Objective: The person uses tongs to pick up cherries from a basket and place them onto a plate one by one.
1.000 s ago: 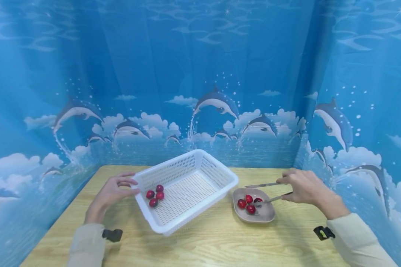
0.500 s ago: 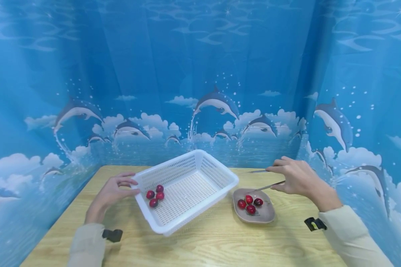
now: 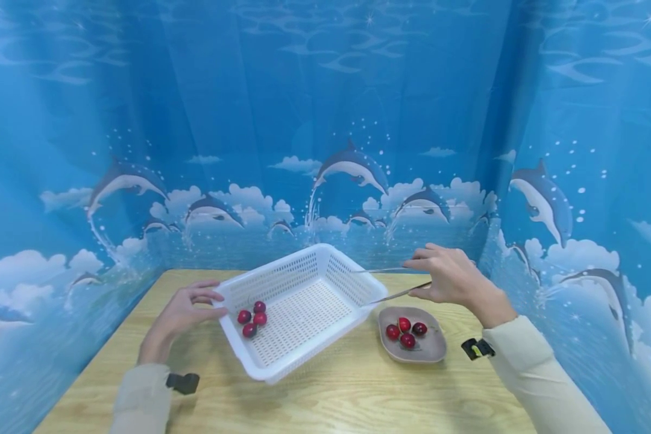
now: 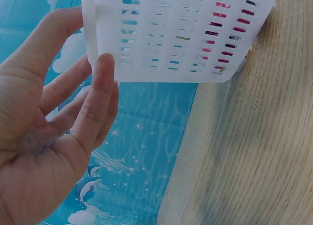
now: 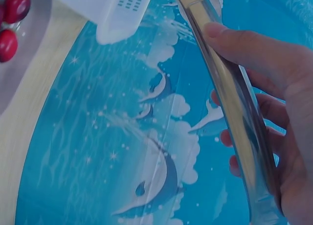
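Observation:
My left hand (image 3: 180, 310) pinches the left rim of a white perforated plastic basket (image 3: 310, 314), thumb and fingers on either side of it; in the left wrist view the fingers lie along its outer wall (image 4: 156, 19). Several red cherries (image 3: 260, 317) lie at the basket's left end. A pair of metal tongs (image 3: 401, 293) is gripped in my right hand (image 3: 456, 278), their arms spread and nothing seen between them. The tips reach over the basket's right edge. Just right of the basket, a pinkish-beige dish (image 3: 433, 349) bears several more cherries (image 3: 393, 331).
A light wood-grain table (image 3: 325, 401) lies under everything. Blue curtains (image 3: 282, 120) printed with dolphins enclose its back and sides. The basket sits slantwise, its far right corner toward the back curtain.
My right hand has lifted the tongs away from the dish and carried them left to the basket's right edge. The cherries in the dish and my left hand have stayed put.

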`<state>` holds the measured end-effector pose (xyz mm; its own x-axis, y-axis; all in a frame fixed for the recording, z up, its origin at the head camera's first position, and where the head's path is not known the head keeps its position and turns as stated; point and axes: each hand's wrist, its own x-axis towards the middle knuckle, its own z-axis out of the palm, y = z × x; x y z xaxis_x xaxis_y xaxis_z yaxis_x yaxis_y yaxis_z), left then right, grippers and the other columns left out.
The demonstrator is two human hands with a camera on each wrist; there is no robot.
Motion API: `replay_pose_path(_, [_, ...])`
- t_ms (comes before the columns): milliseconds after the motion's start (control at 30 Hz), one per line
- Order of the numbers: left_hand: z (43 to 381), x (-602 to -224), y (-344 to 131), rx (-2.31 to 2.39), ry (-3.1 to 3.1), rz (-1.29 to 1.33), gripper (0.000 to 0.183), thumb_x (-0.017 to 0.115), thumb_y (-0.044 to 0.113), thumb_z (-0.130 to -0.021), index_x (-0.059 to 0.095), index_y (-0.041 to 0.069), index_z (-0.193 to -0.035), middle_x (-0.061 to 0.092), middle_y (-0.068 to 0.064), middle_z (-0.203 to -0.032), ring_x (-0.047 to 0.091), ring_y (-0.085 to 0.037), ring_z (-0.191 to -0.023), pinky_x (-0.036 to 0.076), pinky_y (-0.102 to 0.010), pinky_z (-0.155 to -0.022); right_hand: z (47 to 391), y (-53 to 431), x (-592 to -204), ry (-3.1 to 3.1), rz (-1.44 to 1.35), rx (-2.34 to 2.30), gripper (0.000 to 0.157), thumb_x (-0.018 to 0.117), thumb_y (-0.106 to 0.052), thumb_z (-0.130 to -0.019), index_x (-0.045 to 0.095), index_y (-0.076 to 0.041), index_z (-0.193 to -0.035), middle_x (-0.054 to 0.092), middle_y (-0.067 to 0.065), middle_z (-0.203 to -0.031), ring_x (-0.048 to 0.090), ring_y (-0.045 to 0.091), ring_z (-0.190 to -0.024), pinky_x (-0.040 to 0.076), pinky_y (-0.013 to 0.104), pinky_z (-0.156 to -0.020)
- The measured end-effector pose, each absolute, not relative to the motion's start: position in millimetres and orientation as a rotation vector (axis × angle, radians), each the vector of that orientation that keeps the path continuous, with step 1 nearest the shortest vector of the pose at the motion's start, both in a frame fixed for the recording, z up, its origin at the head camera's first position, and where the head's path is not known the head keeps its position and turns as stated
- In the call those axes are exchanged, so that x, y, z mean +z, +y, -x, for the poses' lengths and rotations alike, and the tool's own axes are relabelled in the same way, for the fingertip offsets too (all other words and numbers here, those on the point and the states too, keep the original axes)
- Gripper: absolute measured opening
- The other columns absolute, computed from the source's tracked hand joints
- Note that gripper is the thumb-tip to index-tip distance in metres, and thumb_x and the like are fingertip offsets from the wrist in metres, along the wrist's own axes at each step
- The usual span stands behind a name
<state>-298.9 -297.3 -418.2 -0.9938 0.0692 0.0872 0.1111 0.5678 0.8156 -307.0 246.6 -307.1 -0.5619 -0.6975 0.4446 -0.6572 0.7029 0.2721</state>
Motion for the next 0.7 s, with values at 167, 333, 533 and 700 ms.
replay_pose_path(167, [299.5,-419.0,-298.4,-1.429,-2.733,0.175,0.047,0.085,0.031,-0.085,0.073,-0.001,-0.117,0.042,-0.022,-0.161,0.058,-0.044,-0.130,0.056,-0.052,-0.103,312.4,230.1,-307.8,-2.411,-1.035,-0.089,0.053,0.093,-0.043,-0.071,0.079,-0.016,-0.114,0.076,0.002,-0.103,0.068,0.020,-0.092,0.059,0.032,-0.063])
replay_pose_path(333, [300.2,-419.6,-298.7,-1.438,-2.741,0.173,0.047,0.085,0.031,-0.085,0.072,-0.001,-0.117,0.040,-0.021,-0.163,0.056,-0.044,-0.132,0.055,-0.054,-0.104,315.5,214.7,-311.2,-2.413,-1.045,-0.064,0.052,0.094,-0.042,-0.070,0.080,-0.017,-0.114,0.077,0.002,-0.104,0.068,0.020,-0.092,0.058,0.030,-0.061])
replay_pose_path(533, [300.3,-417.0,-298.1,-1.435,-2.758,0.147,0.046,0.083,0.032,-0.087,0.072,0.001,-0.119,0.038,-0.019,-0.165,0.054,-0.044,-0.134,0.053,-0.058,-0.106,318.7,195.4,-317.8,-2.417,-1.081,-0.004,0.051,0.094,-0.041,-0.071,0.080,-0.017,-0.115,0.077,0.002,-0.106,0.068,0.020,-0.094,0.058,0.031,-0.063])
replay_pose_path(700, [299.8,-417.3,-297.6,-1.424,-2.738,0.180,0.046,0.085,0.030,-0.085,0.072,-0.002,-0.116,0.041,-0.021,-0.162,0.058,-0.043,-0.130,0.057,-0.049,-0.102,322.0,184.1,-324.3,-2.414,-1.102,0.018,0.053,0.093,-0.042,-0.071,0.079,-0.019,-0.117,0.077,0.000,-0.108,0.068,0.018,-0.094,0.057,0.027,-0.065])
